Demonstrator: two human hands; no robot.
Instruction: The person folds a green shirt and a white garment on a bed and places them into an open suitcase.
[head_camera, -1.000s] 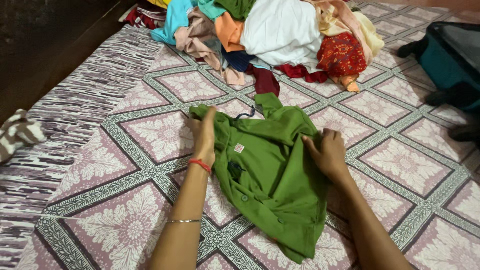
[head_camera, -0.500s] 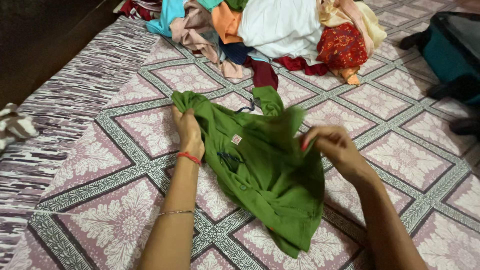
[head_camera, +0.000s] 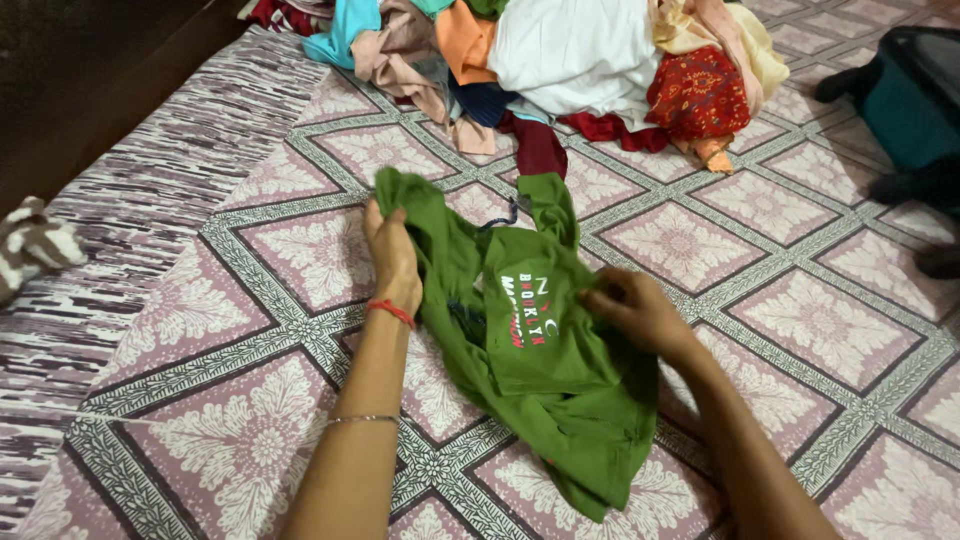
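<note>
Both our hands grip a green shirt (head_camera: 530, 340) on the patterned bedspread (head_camera: 300, 260). Our left hand (head_camera: 392, 255), with a red thread (head_camera: 391, 311) at the wrist, is clamped on the shirt's upper left corner, seemingly pinning it flat. Our right hand (head_camera: 630, 310) pinches a flap folded across the middle, printed side up. We see the shirt's long axis running from the hem near us up and away, collar pointing toward the clothes pile (head_camera: 570, 70) beyond. A teal bag (head_camera: 905, 110) lies far right.
</note>
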